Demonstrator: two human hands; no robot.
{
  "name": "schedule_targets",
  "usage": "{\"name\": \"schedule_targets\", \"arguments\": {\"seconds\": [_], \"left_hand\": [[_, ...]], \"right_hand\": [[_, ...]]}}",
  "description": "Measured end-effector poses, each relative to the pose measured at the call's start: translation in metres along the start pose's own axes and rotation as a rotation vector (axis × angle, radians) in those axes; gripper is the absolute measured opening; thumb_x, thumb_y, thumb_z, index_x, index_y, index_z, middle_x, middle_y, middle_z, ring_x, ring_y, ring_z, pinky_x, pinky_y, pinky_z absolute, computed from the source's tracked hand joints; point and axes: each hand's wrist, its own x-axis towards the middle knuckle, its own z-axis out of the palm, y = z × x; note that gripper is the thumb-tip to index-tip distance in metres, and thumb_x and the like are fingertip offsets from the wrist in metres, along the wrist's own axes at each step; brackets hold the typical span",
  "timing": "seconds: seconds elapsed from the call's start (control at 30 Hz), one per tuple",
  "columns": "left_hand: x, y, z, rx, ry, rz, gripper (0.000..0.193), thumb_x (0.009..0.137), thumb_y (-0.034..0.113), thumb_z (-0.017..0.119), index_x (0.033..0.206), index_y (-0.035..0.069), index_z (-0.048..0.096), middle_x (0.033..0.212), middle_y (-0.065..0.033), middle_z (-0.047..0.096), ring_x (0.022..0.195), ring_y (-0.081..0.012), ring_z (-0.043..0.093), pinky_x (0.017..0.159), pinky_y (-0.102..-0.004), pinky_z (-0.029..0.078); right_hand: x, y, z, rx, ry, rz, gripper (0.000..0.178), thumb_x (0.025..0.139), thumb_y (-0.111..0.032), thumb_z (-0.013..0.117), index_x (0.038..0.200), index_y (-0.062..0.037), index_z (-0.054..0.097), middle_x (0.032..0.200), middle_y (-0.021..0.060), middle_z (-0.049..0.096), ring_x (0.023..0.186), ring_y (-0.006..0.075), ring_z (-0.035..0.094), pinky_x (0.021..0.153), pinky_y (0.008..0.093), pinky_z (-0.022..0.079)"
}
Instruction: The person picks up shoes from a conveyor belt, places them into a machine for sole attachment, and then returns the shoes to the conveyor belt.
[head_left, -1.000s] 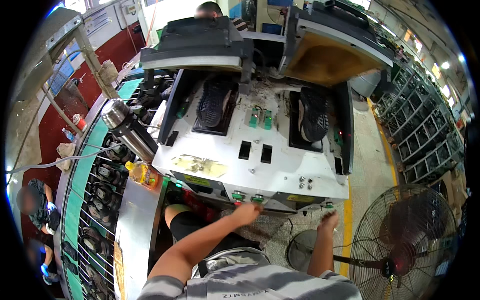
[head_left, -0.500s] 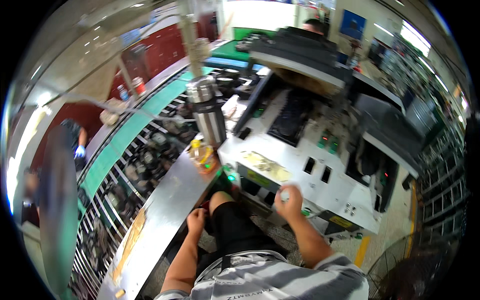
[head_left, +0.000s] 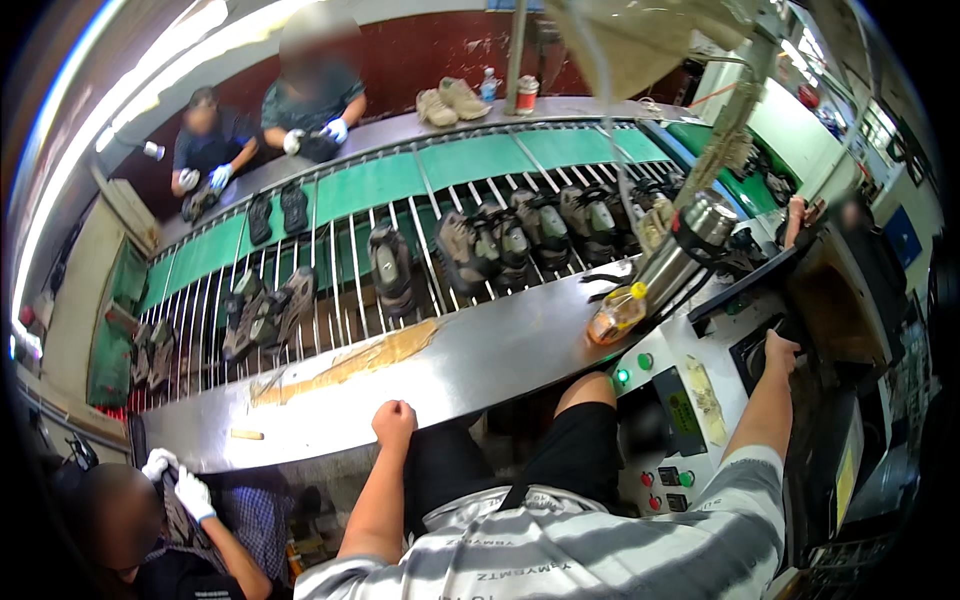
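My left hand is curled into a fist in front of the steel bench, beside my thigh, with nothing showing from it. My right hand reaches over the white machine on the right, by a black recessed pad. Its fingers are partly hidden, so I cannot tell whether it grips anything. Between my hands, a bottle of yellow-orange liquid with a yellow cap leans on the bench's right end. A tall steel vacuum flask stands tilted beside it.
Brown-grey shoes stand in pairs on a metal bar rack beyond the bench. Behind runs a green conveyor strip. Two people in gloves handle shoes at the far side; another gloved person sits at near left. Tan tape covers part of the bench.
My view has swung left, bringing the rack and co-workers into sight. My right hand has moved from the machine's front edge to its black pad. My left hand remains a fist.
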Motion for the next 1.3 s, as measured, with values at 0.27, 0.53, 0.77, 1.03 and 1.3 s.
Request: {"name": "schedule_targets", "arguments": {"seconds": [0.27, 0.53, 0.77, 1.03, 1.3], "left_hand": [[0.002, 0.007, -0.009, -0.108, -0.004, 0.041, 0.02, 0.078, 0.022, 0.065, 0.065, 0.006, 0.063, 0.066, -0.0099, 0.062, 0.061, -0.0303, 0.06, 0.058, -0.0409, 0.048], [-0.005, 0.006, -0.025, -0.384, -0.426, -0.131, 0.021, 0.084, 0.024, 0.063, 0.081, 0.004, 0.07, 0.073, -0.0115, 0.067, 0.072, -0.0266, 0.065, 0.069, -0.0361, 0.051], [-0.053, 0.099, -0.075, -1.028, -0.948, 0.068, 0.042, 0.087, 0.02, 0.07, 0.125, 0.006, 0.058, 0.105, -0.0074, 0.067, 0.096, -0.016, 0.061, 0.09, -0.0325, 0.047], [0.007, 0.096, -0.119, -1.474, -0.721, -0.256, 0.079, 0.069, 0.024, 0.086, 0.134, 0.0, 0.049, 0.124, -0.0129, 0.06, 0.117, -0.0253, 0.058, 0.098, -0.0387, 0.047], [0.038, -0.026, -0.137, -0.804, 0.109, -0.231, 0.076, 0.068, 0.013, 0.084, 0.131, 0.001, 0.044, 0.114, -0.0114, 0.062, 0.103, -0.0212, 0.062, 0.088, -0.0326, 0.051]], "right_hand": [[-0.068, 0.116, 0.027, 0.538, 0.471, -0.51, 0.1, 0.073, -0.048, 0.078, 0.142, 0.0049, 0.03, 0.135, 0.0281, 0.047, 0.118, 0.0419, 0.053, 0.097, 0.0496, 0.047], [-0.165, 0.186, 0.068, 1.288, 0.284, -0.542, 0.055, 0.081, -0.023, 0.081, 0.121, 0.0084, 0.06, 0.132, 0.0183, 0.058, 0.109, 0.0286, 0.059, 0.091, 0.0406, 0.049], [-0.274, 0.173, 0.108, 1.778, -0.803, -0.344, 0.047, 0.08, -0.032, 0.057, 0.111, 0.0037, 0.063, 0.12, 0.0157, 0.062, 0.11, 0.0302, 0.059, 0.1, 0.0414, 0.043], [-0.537, 0.087, 0.087, 0.898, -1.732, -0.847, 0.044, 0.084, -0.024, 0.063, 0.119, 0.003, 0.06, 0.116, 0.0129, 0.063, 0.106, 0.0257, 0.059, 0.095, 0.0365, 0.045], [-0.641, 0.028, 0.107, 0.294, -1.674, -1.809, 0.035, 0.087, -0.022, 0.062, 0.119, -0.0091, 0.065, 0.123, 0.0155, 0.062, 0.12, 0.0317, 0.055, 0.104, 0.0388, 0.041]]}}
